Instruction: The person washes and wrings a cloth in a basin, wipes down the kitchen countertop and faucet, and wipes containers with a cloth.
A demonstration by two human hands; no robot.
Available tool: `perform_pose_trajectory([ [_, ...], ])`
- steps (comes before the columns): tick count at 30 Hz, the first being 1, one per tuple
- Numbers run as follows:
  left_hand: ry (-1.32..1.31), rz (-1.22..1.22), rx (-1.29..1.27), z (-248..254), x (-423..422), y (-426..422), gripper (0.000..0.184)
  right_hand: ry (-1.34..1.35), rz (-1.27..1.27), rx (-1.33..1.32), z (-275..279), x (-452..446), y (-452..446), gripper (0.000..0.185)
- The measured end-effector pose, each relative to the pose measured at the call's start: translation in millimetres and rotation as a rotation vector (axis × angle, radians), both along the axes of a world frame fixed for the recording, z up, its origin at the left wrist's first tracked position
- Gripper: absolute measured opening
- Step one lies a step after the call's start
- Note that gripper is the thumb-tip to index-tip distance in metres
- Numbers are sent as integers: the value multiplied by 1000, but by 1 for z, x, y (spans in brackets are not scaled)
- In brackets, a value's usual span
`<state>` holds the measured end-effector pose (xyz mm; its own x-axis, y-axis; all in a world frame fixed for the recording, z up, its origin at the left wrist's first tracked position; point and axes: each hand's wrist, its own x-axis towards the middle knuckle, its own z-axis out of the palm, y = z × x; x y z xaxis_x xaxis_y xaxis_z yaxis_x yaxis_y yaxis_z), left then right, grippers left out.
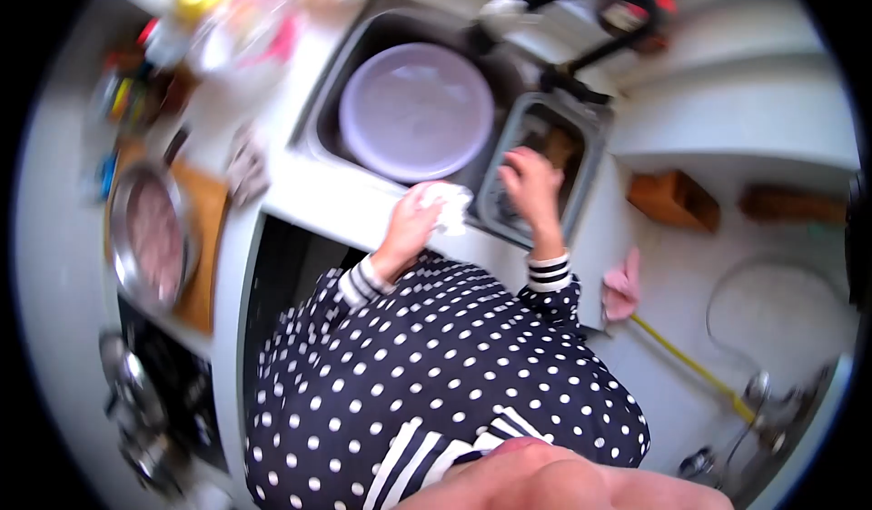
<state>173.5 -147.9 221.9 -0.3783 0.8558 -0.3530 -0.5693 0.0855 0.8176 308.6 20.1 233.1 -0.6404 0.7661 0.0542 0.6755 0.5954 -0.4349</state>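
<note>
Crumpled white tissue or cloth point(448, 207) is held in my left hand point(411, 228), at the front edge of the sink beside a round lilac basin point(418, 110). My right hand point(534, 188) is over the smaller sink compartment point(581, 178), its fingers bent and blurred. Whether those fingers hold anything cannot be made out. Something brownish point(559, 147) lies inside that compartment, just beyond the right fingertips.
A black faucet point(636, 6) arches behind the sink. At the left, a metal bowl of pinkish meat point(154, 237) rests on a wooden board point(204, 228). A grey cloth point(246, 167) lies nearby. At the right are a wooden block point(672, 199) and a pink cloth point(621, 287).
</note>
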Motion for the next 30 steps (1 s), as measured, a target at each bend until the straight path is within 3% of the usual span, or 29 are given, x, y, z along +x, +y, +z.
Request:
perform_pose_trajectory([
  [1,-4,-24,12,2,0,4,26,271,-76,-403,-1,7,0,28],
  [2,-9,-33,3,3,0,6,22,296,-101,-644,-3,13,-4,31],
  [4,-82,-29,-35,10,0,17,17,139,1,-470,-5,22,-13,34],
  [6,17,-31,-29,5,4,31,16,102,55,-463,-8,28,-20,35],
  [10,165,-89,-99,-13,12,64,18,348,46,-871,11,13,-38,46],
  [15,219,-240,-68,-22,-4,101,20,632,-397,-1345,6,-17,-50,47],
  [18,485,-374,-32,-45,-19,113,16,773,-501,-1404,-14,-27,-43,44],
  [21,12,-294,-112,-27,-49,126,21,681,-488,-1061,-13,-22,-8,38],
  [23,-185,-182,-277,-23,-75,141,24,638,-562,-271,-27,-10,41,37],
  [24,-294,-177,-279,-25,-88,147,27,614,-654,-96,-44,4,79,37],
  [25,-276,-139,-309,-28,-96,153,27,522,-748,-63,-23,7,108,37],
  [28,-74,-97,-397,-53,-120,169,31,333,-849,240,-46,26,189,40],
  [30,165,-86,-501,-115,-147,174,37,248,-848,152,-44,22,207,43],
])
